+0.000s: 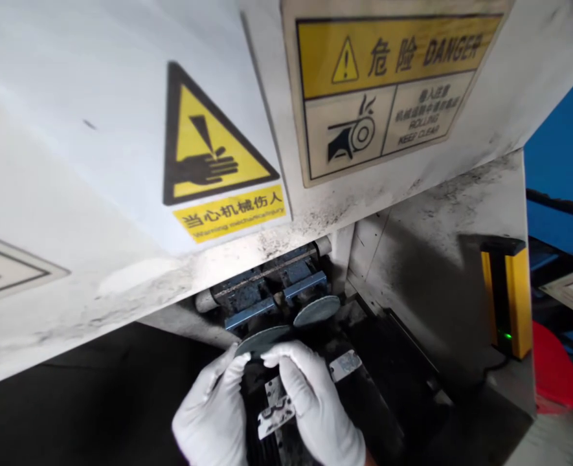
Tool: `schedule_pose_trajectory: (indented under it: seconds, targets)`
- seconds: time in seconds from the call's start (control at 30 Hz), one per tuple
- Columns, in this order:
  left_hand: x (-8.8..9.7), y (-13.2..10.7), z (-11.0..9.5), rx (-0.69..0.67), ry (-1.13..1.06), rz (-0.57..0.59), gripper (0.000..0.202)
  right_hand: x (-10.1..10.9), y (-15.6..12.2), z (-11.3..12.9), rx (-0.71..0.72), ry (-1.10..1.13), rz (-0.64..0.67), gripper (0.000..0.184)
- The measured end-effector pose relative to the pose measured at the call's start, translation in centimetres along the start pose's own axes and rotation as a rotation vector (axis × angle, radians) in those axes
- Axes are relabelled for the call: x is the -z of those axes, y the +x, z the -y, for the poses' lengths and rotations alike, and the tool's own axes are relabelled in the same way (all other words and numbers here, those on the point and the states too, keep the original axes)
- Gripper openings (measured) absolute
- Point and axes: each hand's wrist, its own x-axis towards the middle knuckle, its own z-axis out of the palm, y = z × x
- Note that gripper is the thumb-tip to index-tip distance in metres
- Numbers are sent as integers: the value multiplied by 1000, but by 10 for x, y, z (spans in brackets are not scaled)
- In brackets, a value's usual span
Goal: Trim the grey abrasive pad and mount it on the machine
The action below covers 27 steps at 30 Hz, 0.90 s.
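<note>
Operating position: I work through the head view, with both gloved hands below the lower edge of the white machine cover [121, 123]. The left hand [213, 404] is pinching the near rim of a thin grey-green disc [265, 338], its thumb and fingers drawn together. The right hand [318, 398] is likewise drawn into a pinch at the same rim, just beside the left; its grip is partly hidden, so I cannot tell how firmly it presses. The grey-green disc sits in front of the left blue bar [250, 313], under the cover. A second disc [316, 311] lies to its right, near the right blue bar [305, 285], with no hand on it. A spotted metal plate [275, 419] shows between the hands.

Handling: I judge the grey-green disc to be light and stiff. Its face looks matt and possibly gritty, so slip should be slight, although loose dust could reduce the glove's hold. Treat the rim as fragile; it may chip if knocked against metal. Take hold at two points on the rim, thumbs on one face and fingers on the other, clear of both bars
</note>
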Motion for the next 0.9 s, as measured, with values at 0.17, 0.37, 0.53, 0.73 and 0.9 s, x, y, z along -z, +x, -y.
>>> schedule_pose_trajectory:
  seconds: [0.17,0.37,0.53,0.73,0.9]
  targets:
    - [-5,-9,12,132,-69,-67,30,-1,1,-3,-62,42,25,28]
    - [-1,-7,30,257,-57,138,44,-5,-25,-9,-380,92,-148,49]
    - [-1,0,37,232,-101,377,51,-9,-15,-18,-654,95,-195,86]
    - [4,-3,36,142,94,279,43,-3,-21,15,-435,-413,-168,56]
    - [8,-12,43,-34,124,284,39,15,-2,72,-42,-1025,-16,40]
